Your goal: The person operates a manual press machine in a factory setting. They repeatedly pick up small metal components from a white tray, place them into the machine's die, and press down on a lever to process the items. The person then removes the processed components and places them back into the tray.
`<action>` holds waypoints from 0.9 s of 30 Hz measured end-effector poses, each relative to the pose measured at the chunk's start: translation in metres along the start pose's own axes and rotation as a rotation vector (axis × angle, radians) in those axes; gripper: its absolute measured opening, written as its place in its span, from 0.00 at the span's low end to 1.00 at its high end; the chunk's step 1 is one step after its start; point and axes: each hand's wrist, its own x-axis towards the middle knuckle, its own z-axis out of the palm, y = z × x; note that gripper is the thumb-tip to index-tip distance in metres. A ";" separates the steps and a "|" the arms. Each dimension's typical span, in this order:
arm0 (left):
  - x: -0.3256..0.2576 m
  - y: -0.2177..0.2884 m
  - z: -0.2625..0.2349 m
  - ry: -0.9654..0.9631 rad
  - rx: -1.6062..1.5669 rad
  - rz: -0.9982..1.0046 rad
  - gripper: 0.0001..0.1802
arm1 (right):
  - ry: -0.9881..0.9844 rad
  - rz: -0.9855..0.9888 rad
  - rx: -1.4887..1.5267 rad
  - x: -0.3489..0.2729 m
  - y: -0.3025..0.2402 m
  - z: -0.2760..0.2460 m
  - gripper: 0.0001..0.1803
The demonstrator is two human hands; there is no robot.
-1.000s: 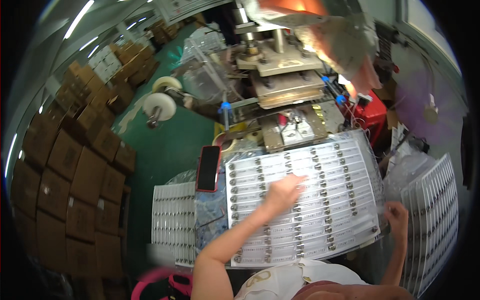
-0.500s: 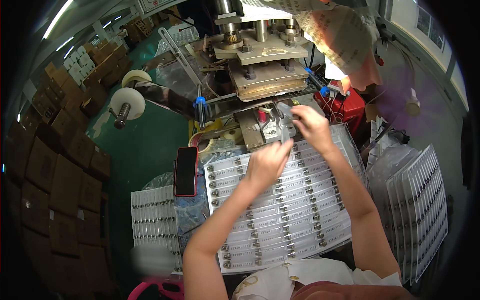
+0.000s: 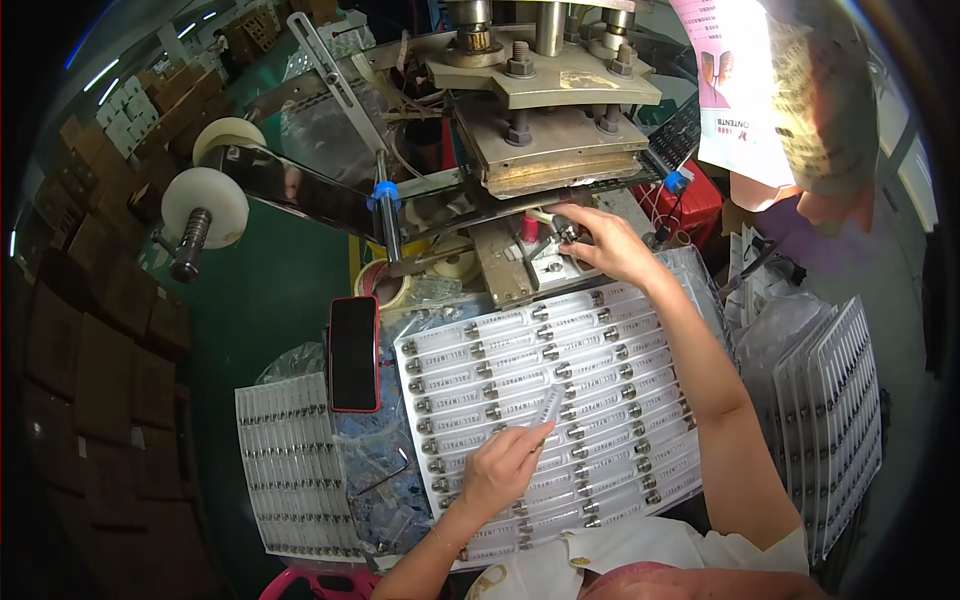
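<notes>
Under the press head, right hand [image 3: 600,240] pinches a small metal part [image 3: 566,232], seemingly seating it in the fixture [image 3: 535,268]. Left hand [image 3: 500,470] holds a clear blister strip [image 3: 548,405] over the blister sheet [image 3: 600,400]; next comes careful alignment.

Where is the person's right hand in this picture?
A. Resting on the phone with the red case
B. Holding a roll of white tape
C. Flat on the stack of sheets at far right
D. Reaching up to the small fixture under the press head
D: the right hand is stretched forward with its fingertips at the metal fixture below the press head, well away from the phone.
</notes>
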 end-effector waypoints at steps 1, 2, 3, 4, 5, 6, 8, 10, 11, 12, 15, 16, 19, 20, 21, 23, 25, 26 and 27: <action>0.000 -0.001 -0.001 -0.005 -0.009 -0.003 0.21 | -0.028 0.036 -0.016 0.002 -0.002 -0.002 0.31; 0.000 -0.001 0.000 -0.005 -0.014 -0.001 0.21 | -0.003 0.115 0.008 0.001 -0.003 -0.002 0.31; 0.001 -0.001 0.001 -0.001 -0.010 0.006 0.20 | 0.032 0.185 0.034 -0.001 -0.007 -0.001 0.31; 0.001 -0.001 0.000 0.003 -0.006 0.013 0.19 | 0.066 0.255 0.061 -0.003 -0.009 -0.001 0.31; 0.002 0.000 0.000 0.000 -0.003 0.009 0.19 | 0.132 0.123 0.073 -0.006 -0.005 0.001 0.32; 0.001 0.001 0.000 -0.006 -0.006 -0.002 0.19 | 0.095 0.107 0.086 -0.005 -0.004 0.000 0.32; 0.001 0.001 -0.001 -0.007 -0.011 -0.011 0.19 | 0.021 0.071 0.113 0.002 -0.004 -0.005 0.32; 0.003 0.000 -0.002 -0.001 -0.021 -0.010 0.20 | -0.020 0.054 0.074 0.004 -0.004 -0.006 0.32; 0.002 0.000 -0.001 -0.011 -0.023 -0.012 0.20 | -0.019 0.090 0.070 0.002 -0.005 -0.006 0.32; 0.002 -0.001 -0.001 -0.016 -0.022 -0.013 0.20 | -0.018 0.120 0.067 0.002 -0.007 -0.006 0.32; 0.002 -0.001 -0.003 -0.025 -0.021 -0.012 0.20 | 0.038 0.142 0.099 -0.002 -0.007 -0.003 0.32; 0.002 0.000 -0.003 -0.028 -0.021 -0.012 0.20 | 0.017 0.145 0.099 -0.001 -0.007 -0.004 0.32; 0.001 -0.002 -0.002 -0.020 -0.014 -0.011 0.20 | -0.014 0.116 0.086 0.002 -0.010 -0.007 0.32; 0.001 -0.002 -0.002 -0.025 -0.015 -0.015 0.20 | -0.013 0.118 0.085 0.001 -0.009 -0.006 0.32; 0.001 -0.002 -0.002 -0.027 -0.015 -0.017 0.20 | -0.011 0.119 0.082 0.001 -0.008 -0.005 0.32; 0.001 -0.001 -0.003 -0.028 -0.017 -0.018 0.20 | -0.023 0.137 0.088 0.002 -0.010 -0.006 0.32; 0.002 0.000 -0.003 -0.028 -0.021 -0.018 0.20 | -0.051 0.175 0.106 0.002 -0.013 -0.010 0.33; 0.003 -0.001 -0.002 -0.024 -0.024 -0.014 0.21 | -0.055 0.180 0.100 0.002 -0.012 -0.010 0.33; 0.004 -0.001 -0.002 -0.021 -0.026 -0.009 0.21 | -0.057 0.184 0.094 0.002 -0.012 -0.010 0.33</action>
